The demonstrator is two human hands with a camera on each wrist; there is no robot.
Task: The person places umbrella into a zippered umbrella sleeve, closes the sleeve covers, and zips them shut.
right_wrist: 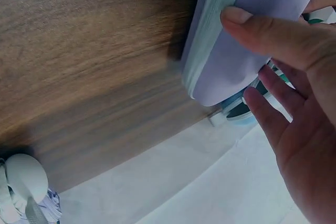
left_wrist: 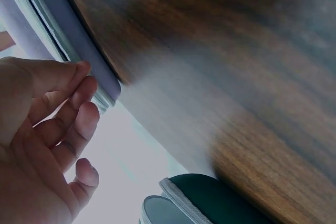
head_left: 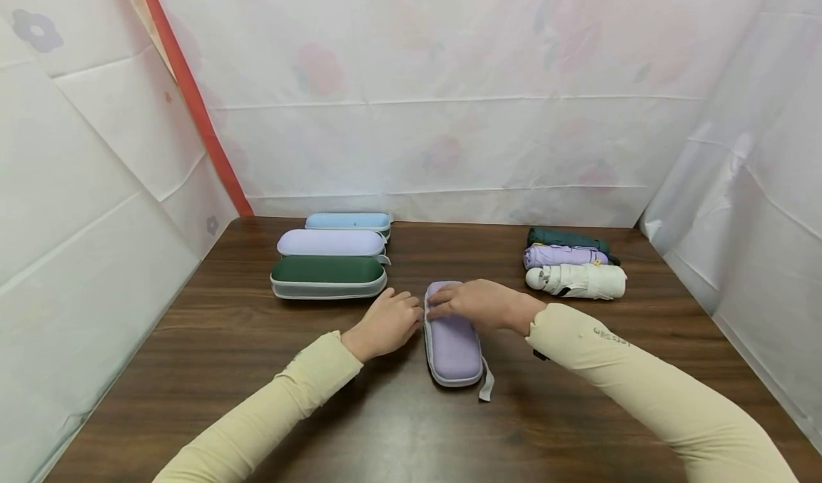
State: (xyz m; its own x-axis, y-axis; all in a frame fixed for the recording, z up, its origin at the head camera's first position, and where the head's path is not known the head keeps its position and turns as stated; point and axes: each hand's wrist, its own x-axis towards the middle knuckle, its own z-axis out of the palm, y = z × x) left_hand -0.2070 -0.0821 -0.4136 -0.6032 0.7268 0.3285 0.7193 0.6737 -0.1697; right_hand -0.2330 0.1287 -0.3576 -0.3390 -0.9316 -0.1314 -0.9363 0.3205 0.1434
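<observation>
Gripping the case (head_left: 454,354) with the right hand (head_left: 483,303), thumb on the zip band (right_wrist: 209,40), fingers over the top. Holding the left hand (head_left: 389,324) half curled at the case's left edge, thumb and fingertips close together by the zip band; cannot tell, with fingers in the way, whether pinching anything. Have the case lying lengthwise around the middle of the table (head_left: 257,383), with a grey strap (head_left: 486,384) at the near right corner. Beyond to the left, can see a green case (head_left: 327,272), a lavender case (head_left: 330,242) and a blue case (head_left: 347,220). To the right, nearest first, a white umbrella (head_left: 586,282), a purple umbrella (head_left: 559,256) and a dark umbrella (head_left: 567,239)
</observation>
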